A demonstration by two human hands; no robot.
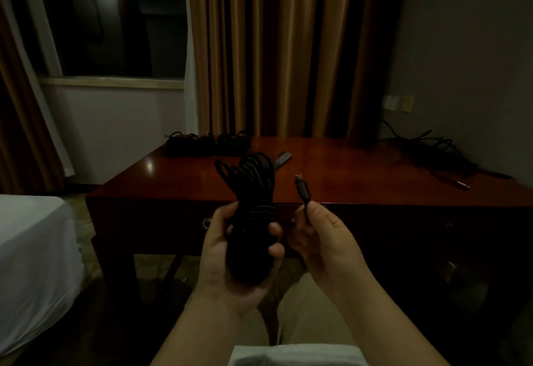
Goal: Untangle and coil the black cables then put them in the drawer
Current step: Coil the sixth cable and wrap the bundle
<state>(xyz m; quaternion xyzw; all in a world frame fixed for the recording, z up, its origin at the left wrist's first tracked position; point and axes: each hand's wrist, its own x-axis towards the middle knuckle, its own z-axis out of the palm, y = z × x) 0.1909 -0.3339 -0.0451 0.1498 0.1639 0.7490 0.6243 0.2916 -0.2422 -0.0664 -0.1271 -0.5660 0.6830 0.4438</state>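
Cable coil [253,215] upright in left hand [230,259]; plug [301,189] up

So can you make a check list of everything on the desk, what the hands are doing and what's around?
Surface: dark wooden desk, shiny.
Job's things: coiled cable held up; drawer front looks closed.
Clutter: small grey object, too dim to name.
Grips: left hand grips the coil; right hand pinches the plug end.
Cables: bundles far left; tangled pile far right.
Surroundings: curtains, window, bed.
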